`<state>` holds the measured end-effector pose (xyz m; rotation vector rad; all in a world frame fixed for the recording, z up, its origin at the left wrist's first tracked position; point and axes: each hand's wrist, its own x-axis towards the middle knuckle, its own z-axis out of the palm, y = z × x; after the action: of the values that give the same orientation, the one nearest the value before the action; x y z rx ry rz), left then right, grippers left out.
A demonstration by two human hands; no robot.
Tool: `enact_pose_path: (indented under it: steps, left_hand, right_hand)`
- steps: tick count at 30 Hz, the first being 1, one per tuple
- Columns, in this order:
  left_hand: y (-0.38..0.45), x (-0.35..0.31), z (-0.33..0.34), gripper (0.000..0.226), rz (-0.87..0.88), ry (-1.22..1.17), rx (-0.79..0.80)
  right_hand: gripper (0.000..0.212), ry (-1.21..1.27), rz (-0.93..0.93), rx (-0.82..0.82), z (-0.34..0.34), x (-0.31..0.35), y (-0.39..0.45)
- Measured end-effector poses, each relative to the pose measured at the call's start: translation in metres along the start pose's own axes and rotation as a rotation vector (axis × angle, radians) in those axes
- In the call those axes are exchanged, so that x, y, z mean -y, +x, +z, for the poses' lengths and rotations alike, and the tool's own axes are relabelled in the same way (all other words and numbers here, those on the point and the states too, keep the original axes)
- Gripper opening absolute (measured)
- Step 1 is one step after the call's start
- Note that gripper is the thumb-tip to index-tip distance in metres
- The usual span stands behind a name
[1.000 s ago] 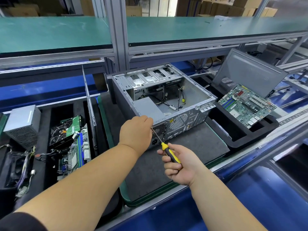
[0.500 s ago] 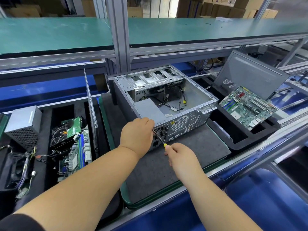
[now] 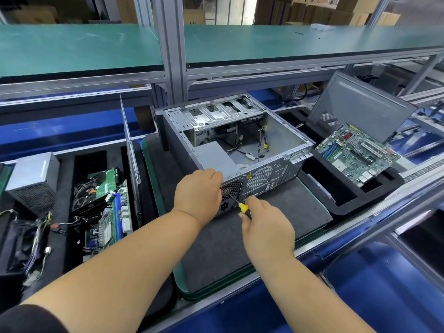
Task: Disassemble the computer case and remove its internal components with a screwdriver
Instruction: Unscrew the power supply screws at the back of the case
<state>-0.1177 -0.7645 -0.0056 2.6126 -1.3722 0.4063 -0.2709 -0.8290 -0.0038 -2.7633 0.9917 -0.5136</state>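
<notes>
On the grey mat, the open grey metal computer case [image 3: 240,145] lies; the right hand [image 3: 266,227] holds the yellow-handled screwdriver [image 3: 236,203]; the left hand [image 3: 198,192] seems to pinch its tip.

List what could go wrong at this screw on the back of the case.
1. The screwdriver meets the computer case at a slant, so its tip may slip off the screw.
2. The left hand is curled right at the tip and could be jabbed.
3. A freed screw may drop onto the grey mat.
</notes>
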Motion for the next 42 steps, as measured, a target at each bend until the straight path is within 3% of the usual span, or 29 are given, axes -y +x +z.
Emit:
enact_pose_path:
  steps: [6,11,15,20,24,27,32,36,39,42]
  left_hand:
    - [0.001,-0.001,-0.001,0.021,-0.011,0.006,0.013]
    - [0.001,-0.001,-0.002,0.022,-0.019,0.005,0.011]
    - [0.0,-0.002,-0.003,0.021,-0.022,-0.01,0.005]
    - [0.0,-0.002,-0.002,0.021,-0.025,-0.017,-0.001]
    - [0.0,-0.001,0.0,0.021,-0.02,-0.017,-0.014]
    - [0.0,-0.001,0.0,0.019,-0.01,-0.013,-0.025]
    - [-0.001,0.0,0.0,0.015,-0.002,-0.044,-0.048]
    - [0.0,0.003,0.001,0.015,0.016,-0.049,-0.052]
    - [0.0,0.004,0.001,0.015,0.021,-0.061,-0.049]
    - [-0.001,0.003,0.001,0.013,0.027,-0.069,-0.067]
  right_hand:
    - [0.02,0.185,0.059,0.081,0.002,-0.003,0.003]
    - [0.035,0.596,0.385,0.363,-0.001,-0.016,0.013]
    - [0.029,0.976,0.701,0.562,-0.003,-0.02,0.022]
    - [0.027,1.54,0.946,0.762,0.002,-0.029,0.019]
    - [0.041,1.744,1.048,0.905,0.006,-0.03,0.019]
    - [0.04,1.743,1.061,0.935,0.007,-0.028,0.019]
    - [0.04,1.519,0.941,0.798,0.003,-0.021,0.02]
    - [0.039,1.076,0.779,0.606,-0.001,-0.008,0.022]
    - [0.037,0.666,0.451,0.414,0.0,-0.006,0.016]
    - [0.036,0.398,0.284,0.283,0.001,-0.004,0.007]
